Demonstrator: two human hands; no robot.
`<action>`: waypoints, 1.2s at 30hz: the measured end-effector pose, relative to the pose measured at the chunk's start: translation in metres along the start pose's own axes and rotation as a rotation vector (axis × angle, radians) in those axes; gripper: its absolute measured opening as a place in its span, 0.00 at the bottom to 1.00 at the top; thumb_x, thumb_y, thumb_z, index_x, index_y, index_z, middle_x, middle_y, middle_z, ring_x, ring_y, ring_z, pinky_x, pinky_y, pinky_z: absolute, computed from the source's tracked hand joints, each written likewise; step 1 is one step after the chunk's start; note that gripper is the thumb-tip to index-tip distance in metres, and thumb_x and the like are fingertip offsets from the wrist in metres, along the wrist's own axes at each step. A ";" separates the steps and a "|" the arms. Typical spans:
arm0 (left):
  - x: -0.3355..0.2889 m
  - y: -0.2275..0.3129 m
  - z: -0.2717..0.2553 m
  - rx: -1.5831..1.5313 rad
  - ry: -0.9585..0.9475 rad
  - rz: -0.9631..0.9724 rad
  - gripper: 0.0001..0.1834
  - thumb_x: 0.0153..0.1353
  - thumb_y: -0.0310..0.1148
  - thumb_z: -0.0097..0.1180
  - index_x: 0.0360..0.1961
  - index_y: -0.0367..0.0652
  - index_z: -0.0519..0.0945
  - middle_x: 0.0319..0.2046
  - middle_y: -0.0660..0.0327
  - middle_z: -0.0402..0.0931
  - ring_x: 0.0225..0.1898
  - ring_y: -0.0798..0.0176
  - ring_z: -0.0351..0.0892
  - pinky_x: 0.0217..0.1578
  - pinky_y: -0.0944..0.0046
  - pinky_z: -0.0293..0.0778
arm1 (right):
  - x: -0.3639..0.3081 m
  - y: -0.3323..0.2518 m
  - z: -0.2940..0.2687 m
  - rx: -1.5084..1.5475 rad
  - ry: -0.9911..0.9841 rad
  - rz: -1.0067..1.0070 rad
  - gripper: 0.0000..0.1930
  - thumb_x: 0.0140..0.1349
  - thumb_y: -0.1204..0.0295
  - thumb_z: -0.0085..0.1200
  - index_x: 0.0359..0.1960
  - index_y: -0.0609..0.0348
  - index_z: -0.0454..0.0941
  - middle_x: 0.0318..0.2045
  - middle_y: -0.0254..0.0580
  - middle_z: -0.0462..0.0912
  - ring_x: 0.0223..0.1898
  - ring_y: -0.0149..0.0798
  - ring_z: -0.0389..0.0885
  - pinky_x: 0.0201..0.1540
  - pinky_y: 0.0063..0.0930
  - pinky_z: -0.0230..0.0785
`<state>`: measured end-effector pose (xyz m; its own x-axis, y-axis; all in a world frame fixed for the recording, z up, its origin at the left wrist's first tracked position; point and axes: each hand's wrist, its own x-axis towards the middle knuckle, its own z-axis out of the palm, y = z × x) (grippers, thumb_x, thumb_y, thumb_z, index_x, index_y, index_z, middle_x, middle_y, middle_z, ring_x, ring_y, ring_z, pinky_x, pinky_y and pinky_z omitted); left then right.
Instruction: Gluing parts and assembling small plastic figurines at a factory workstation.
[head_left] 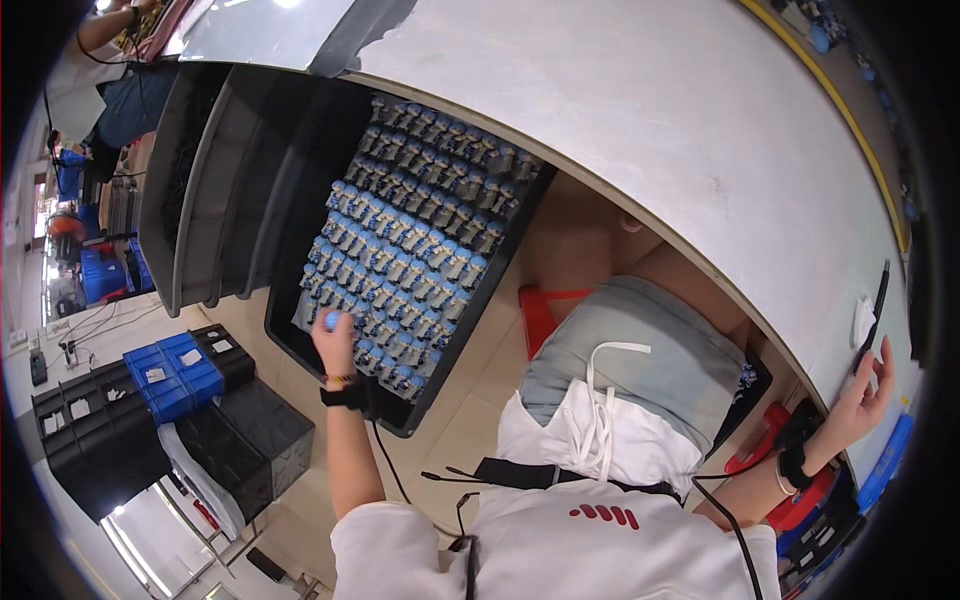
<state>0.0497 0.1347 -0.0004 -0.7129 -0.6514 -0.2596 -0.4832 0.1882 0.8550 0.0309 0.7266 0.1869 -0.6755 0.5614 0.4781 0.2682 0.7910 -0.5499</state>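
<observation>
My left hand (334,352) reaches over the near left edge of a black tray (418,412). Its fingers are closed round a small figurine whose blue rounded top (331,320) shows at the fingertips. Rows of similar small figurines (400,232), with blue tops and pale bodies, fill the tray. On the far right, my right hand (866,398) hovers at the white tabletop with its fingers apart. Beside those fingers lies a thin dark pen-like tool (881,305), with a small white piece (863,320) next to it.
Dark grey trays (205,190) stand on edge left of the figurines. The white table (640,95) spans the top and right. Blue crates (172,375) and black crates (95,425) are stacked at lower left. A red stool (538,315) stands near my legs. Another person (95,95) is at upper left.
</observation>
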 end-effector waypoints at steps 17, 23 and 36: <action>0.153 -0.140 -0.126 0.358 0.206 -0.514 0.23 0.36 0.28 0.61 0.36 0.34 0.68 0.31 0.54 0.71 0.34 0.62 0.71 0.26 0.69 0.70 | -0.004 0.008 0.001 0.093 0.130 -0.036 0.11 0.58 0.72 0.46 0.40 0.67 0.73 0.38 0.37 0.75 0.38 0.26 0.70 0.43 0.17 0.60; 0.155 -0.174 -0.122 0.375 0.524 -0.261 0.19 0.37 0.29 0.62 0.33 0.37 0.72 0.28 0.57 0.73 0.30 0.61 0.72 0.35 0.66 0.68 | -0.001 0.013 -0.001 0.077 0.151 -0.089 0.11 0.57 0.72 0.48 0.39 0.66 0.74 0.37 0.36 0.76 0.37 0.26 0.70 0.44 0.17 0.60; 0.111 -0.100 -0.066 0.510 0.630 0.085 0.13 0.52 0.33 0.49 0.38 0.37 0.73 0.29 0.55 0.76 0.33 0.58 0.76 0.35 0.63 0.70 | -0.001 0.008 -0.001 0.051 0.152 -0.147 0.10 0.57 0.75 0.47 0.38 0.67 0.74 0.36 0.37 0.76 0.38 0.27 0.71 0.43 0.18 0.61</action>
<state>0.0522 -0.0054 -0.0850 -0.4110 -0.8826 0.2283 -0.7210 0.4679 0.5111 0.0347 0.7325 0.1830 -0.5922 0.4739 0.6517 0.1364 0.8561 -0.4985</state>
